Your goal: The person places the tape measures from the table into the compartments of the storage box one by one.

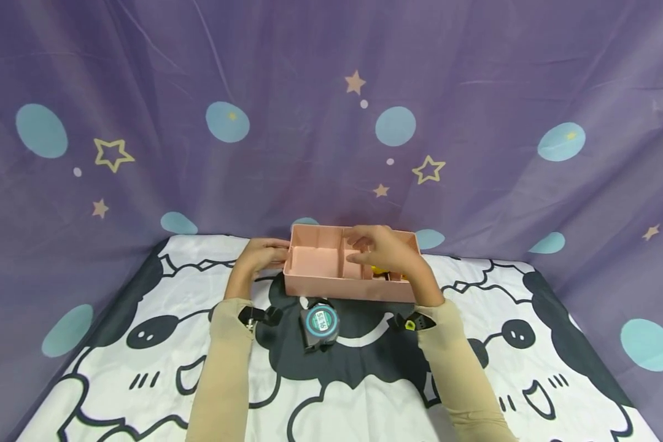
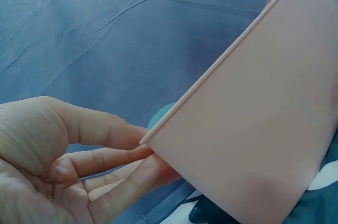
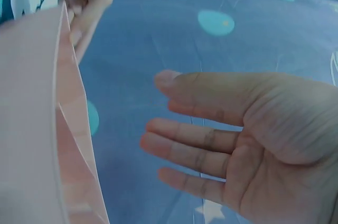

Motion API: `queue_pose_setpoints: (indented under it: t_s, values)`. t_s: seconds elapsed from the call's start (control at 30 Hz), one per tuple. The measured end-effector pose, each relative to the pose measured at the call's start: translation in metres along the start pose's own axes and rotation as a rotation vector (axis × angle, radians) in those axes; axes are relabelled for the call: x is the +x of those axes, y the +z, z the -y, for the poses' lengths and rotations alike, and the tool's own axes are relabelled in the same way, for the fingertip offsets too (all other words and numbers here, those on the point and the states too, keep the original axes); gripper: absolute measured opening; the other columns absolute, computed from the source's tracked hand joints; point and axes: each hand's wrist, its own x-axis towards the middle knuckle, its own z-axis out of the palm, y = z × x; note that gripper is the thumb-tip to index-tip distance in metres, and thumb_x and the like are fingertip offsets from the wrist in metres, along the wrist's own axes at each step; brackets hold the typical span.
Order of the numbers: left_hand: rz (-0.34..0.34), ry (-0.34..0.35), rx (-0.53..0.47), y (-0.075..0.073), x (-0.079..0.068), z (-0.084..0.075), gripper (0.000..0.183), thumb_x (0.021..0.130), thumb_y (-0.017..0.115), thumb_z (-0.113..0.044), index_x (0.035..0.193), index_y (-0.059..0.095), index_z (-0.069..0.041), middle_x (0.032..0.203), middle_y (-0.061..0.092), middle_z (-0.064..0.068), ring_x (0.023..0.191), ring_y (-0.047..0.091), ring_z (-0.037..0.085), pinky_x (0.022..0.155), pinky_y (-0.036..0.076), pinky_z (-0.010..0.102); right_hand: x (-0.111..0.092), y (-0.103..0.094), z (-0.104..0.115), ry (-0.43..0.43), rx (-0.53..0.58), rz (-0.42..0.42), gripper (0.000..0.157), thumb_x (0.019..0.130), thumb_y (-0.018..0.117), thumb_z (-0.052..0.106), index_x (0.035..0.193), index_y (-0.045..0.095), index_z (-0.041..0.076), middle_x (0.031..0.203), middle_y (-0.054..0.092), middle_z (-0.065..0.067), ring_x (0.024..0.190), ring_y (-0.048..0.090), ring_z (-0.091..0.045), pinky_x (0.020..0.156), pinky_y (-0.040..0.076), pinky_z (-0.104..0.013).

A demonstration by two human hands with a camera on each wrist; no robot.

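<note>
A pink divided box [image 1: 331,286] stands at the back of the patterned cloth. My left hand [image 1: 261,255] is at its left end, and in the left wrist view the extended fingertips touch the box's side [image 2: 243,113] near a corner. Over the compartments hovers my right hand [image 1: 387,247]; its fingers [image 3: 190,131] are spread loosely with nothing between them. Part of a yellow item [image 1: 379,270] shows in a right-hand compartment, mostly hidden by that hand. In front of the box lies a tape measure [image 1: 320,324], black with a blue ring round its label.
Behind the box hangs a purple curtain [image 1: 309,172] with stars and blue ovals, close to its back wall. White cloth with black cartoon faces [image 1: 364,405] covers the surface. Each wrist wears a black strap, such as the left strap [image 1: 258,315].
</note>
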Motion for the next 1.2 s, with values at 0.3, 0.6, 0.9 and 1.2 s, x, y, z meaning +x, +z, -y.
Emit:
queue_pose_setpoints:
  t_s: [0.3, 0.6, 0.9, 1.2]
  values:
    - [0.007, -0.012, -0.005, -0.001, 0.001, -0.001, 0.048, 0.096, 0.065, -0.007, 0.142, 0.057, 0.003, 0.142, 0.059, 0.026, 0.127, 0.062, 0.036, 0.099, 0.06, 0.033, -0.003, 0.023, 0.014, -0.138, 0.054, -0.043, 0.046, 0.086, 0.082, 0.012, 0.129, 0.068, 0.005, 0.12, 0.073, -0.012, 0.105, 0.07, -0.026, 0.093, 0.06, -0.044]
    - [0.006, -0.015, -0.015, -0.002, 0.003, -0.003, 0.049, 0.094, 0.065, -0.007, 0.141, 0.058, 0.004, 0.14, 0.06, 0.027, 0.128, 0.061, 0.038, 0.102, 0.058, 0.039, -0.005, 0.032, 0.024, -0.131, 0.064, 0.041, 0.047, 0.085, 0.083, 0.016, 0.13, 0.068, 0.01, 0.128, 0.071, -0.006, 0.111, 0.067, -0.023, 0.098, 0.059, -0.04]
    - [0.006, -0.029, -0.024, -0.001, 0.003, -0.005, 0.048, 0.095, 0.063, -0.005, 0.142, 0.057, 0.003, 0.143, 0.056, 0.029, 0.132, 0.057, 0.04, 0.104, 0.057, 0.038, 0.0, 0.044, 0.03, -0.142, 0.043, 0.214, 0.056, 0.085, 0.085, 0.021, 0.135, 0.064, 0.005, 0.132, 0.067, -0.011, 0.117, 0.064, -0.03, 0.098, 0.058, -0.049]
    - [0.001, -0.037, -0.022, -0.001, 0.002, -0.005, 0.048, 0.095, 0.064, -0.005, 0.142, 0.057, 0.002, 0.144, 0.057, 0.027, 0.131, 0.058, 0.039, 0.102, 0.059, 0.036, -0.001, 0.057, 0.033, -0.077, -0.048, 0.349, 0.068, 0.081, 0.088, 0.025, 0.141, 0.06, 0.006, 0.141, 0.063, -0.009, 0.13, 0.059, -0.025, 0.109, 0.053, -0.043]
